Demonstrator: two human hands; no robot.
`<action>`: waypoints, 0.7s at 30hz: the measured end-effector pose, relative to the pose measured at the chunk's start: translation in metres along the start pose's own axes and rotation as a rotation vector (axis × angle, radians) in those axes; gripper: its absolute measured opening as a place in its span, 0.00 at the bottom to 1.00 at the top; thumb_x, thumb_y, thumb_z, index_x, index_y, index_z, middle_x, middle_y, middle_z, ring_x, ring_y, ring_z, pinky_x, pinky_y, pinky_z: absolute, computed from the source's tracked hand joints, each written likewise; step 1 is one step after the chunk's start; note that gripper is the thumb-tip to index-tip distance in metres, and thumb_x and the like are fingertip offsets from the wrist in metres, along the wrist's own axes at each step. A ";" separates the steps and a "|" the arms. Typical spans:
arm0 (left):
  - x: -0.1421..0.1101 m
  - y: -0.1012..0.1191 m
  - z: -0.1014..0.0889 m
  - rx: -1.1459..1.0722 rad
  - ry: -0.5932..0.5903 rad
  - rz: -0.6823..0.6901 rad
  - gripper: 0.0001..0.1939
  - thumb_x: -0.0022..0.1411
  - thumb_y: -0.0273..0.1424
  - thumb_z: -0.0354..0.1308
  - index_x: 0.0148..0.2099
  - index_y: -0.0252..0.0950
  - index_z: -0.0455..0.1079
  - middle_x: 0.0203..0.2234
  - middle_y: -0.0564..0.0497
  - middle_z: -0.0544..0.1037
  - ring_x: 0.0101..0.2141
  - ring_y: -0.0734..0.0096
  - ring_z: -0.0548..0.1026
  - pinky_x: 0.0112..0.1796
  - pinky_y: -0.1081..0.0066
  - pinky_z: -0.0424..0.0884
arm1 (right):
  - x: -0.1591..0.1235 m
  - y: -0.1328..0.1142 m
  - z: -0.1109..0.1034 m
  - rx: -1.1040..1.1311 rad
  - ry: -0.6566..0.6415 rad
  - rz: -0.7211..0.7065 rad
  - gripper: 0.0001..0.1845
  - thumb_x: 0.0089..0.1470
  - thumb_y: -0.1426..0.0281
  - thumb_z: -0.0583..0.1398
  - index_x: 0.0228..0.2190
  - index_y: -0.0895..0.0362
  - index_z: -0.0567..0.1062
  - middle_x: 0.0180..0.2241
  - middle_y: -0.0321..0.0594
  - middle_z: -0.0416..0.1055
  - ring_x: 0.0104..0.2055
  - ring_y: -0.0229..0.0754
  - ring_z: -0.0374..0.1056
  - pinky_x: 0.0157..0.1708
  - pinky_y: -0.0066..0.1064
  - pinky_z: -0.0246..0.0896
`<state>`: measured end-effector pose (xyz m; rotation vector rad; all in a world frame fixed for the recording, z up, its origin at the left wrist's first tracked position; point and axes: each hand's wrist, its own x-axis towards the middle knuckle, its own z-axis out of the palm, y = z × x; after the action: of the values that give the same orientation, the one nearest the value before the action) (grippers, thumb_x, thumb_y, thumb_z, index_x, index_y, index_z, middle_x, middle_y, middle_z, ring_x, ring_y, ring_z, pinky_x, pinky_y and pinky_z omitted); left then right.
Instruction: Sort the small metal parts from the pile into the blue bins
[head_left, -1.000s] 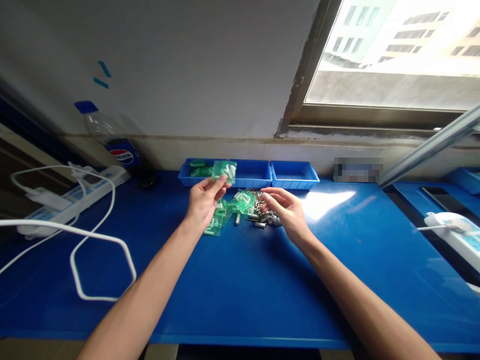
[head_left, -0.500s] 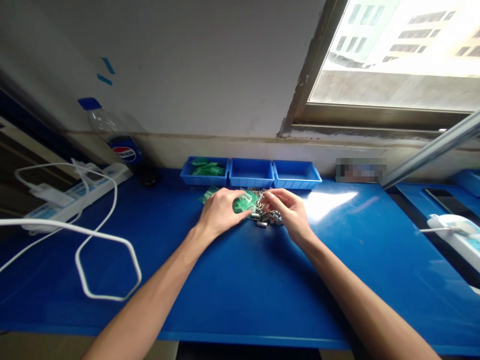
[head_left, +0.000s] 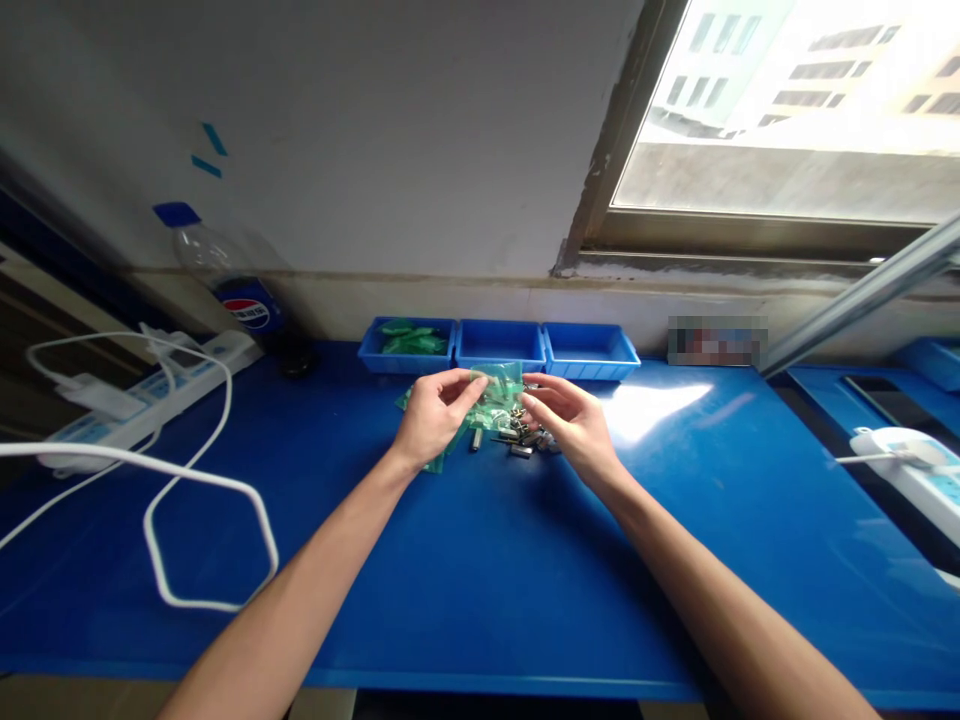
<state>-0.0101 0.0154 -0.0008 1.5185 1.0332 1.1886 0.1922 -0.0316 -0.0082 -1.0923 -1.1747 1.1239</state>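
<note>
My left hand [head_left: 435,415] pinches a small translucent green plastic bag [head_left: 501,385] between thumb and fingers and holds it upright above the table. My right hand [head_left: 574,415] is at the bag's right edge, thumb and fingers drawn together; whatever sits between the tips is too small to tell. Below and behind the bag lies a pile of small metal parts [head_left: 532,438], some silvery and some brass-coloured. One short metal piece [head_left: 476,440] lies apart on the left. More green bags [head_left: 435,464] lie flat under my left hand, partly hidden by it.
Three blue trays stand in a row by the wall; the left tray [head_left: 367,350] contains green bags. A cola bottle [head_left: 247,300], a power strip [head_left: 135,400] and a looping white cable [head_left: 270,530] are on the left. Another power strip [head_left: 907,470] lies at the right.
My left hand has lifted a green bag off the table and now holds it up between both hands. My right hand has stayed close to the metal parts.
</note>
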 end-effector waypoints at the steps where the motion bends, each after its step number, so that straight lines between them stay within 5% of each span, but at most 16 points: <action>1: 0.000 0.001 0.001 -0.035 -0.003 -0.033 0.18 0.61 0.46 0.70 0.41 0.35 0.84 0.38 0.44 0.87 0.39 0.60 0.84 0.41 0.69 0.79 | 0.000 0.000 0.000 0.010 -0.021 0.018 0.22 0.52 0.54 0.73 0.43 0.54 0.82 0.33 0.39 0.81 0.31 0.43 0.75 0.35 0.36 0.72; 6: -0.003 0.008 0.004 -0.114 -0.027 -0.094 0.18 0.56 0.44 0.73 0.41 0.35 0.85 0.37 0.44 0.87 0.38 0.60 0.84 0.41 0.69 0.79 | 0.001 0.001 0.001 0.027 -0.022 0.041 0.20 0.50 0.53 0.73 0.36 0.56 0.83 0.26 0.38 0.79 0.28 0.43 0.73 0.33 0.36 0.70; 10: -0.002 0.009 0.003 -0.184 -0.011 -0.173 0.20 0.52 0.43 0.76 0.42 0.34 0.84 0.36 0.43 0.86 0.34 0.61 0.83 0.29 0.71 0.78 | 0.001 0.000 0.001 0.063 0.000 0.045 0.20 0.50 0.55 0.74 0.40 0.54 0.83 0.31 0.39 0.81 0.30 0.43 0.75 0.35 0.36 0.71; 15: 0.012 0.000 -0.008 -0.486 0.330 -0.303 0.22 0.41 0.35 0.82 0.36 0.30 0.79 0.32 0.48 0.85 0.32 0.71 0.83 0.32 0.78 0.78 | 0.001 0.000 0.000 0.083 0.022 0.027 0.18 0.52 0.55 0.73 0.38 0.54 0.82 0.33 0.40 0.82 0.32 0.43 0.75 0.36 0.35 0.71; 21: 0.027 -0.011 -0.032 -0.747 0.557 -0.266 0.11 0.50 0.20 0.76 0.34 0.31 0.78 0.33 0.50 0.85 0.40 0.75 0.84 0.48 0.79 0.80 | 0.001 0.000 -0.001 0.050 0.005 0.031 0.17 0.55 0.53 0.71 0.37 0.54 0.82 0.33 0.40 0.81 0.32 0.44 0.75 0.36 0.36 0.71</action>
<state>-0.0378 0.0486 -0.0021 0.4631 0.9355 1.6013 0.1936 -0.0303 -0.0085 -1.0777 -1.1232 1.1681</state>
